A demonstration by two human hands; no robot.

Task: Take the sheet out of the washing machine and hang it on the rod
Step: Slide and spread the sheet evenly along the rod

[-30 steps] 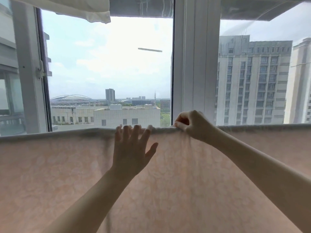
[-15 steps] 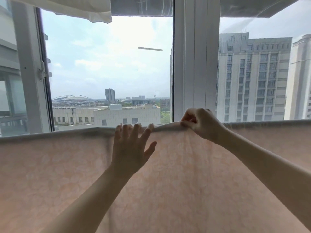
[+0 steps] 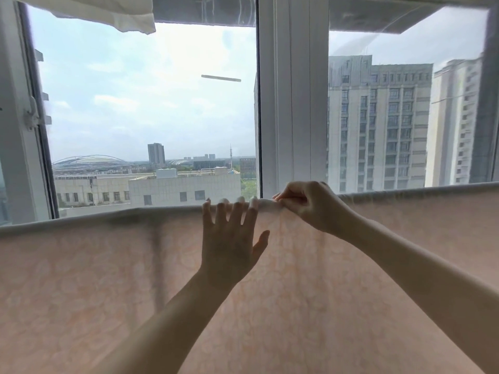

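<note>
- head view: the sheet (image 3: pixel 351 279) already hangs over the rod, its top fold running level past both hands; the rod itself is hidden under the cloth.
- left hand (image 3: pixel 229 244) lies flat on the cloth, fingers spread.
- right hand (image 3: pixel 310 205), just beside it, pinches the top fold.
- step in hand looks like final straightening; next, tug the pinched fold smooth and release.

The rod is wholly covered by the draped sheet (image 3: pixel 108 279). The sheet runs off the left, right and bottom edges. The left hand (image 3: pixel 229 244) fingertips are blurred. White cloth (image 3: pixel 113 12) is cropped at top.
</note>
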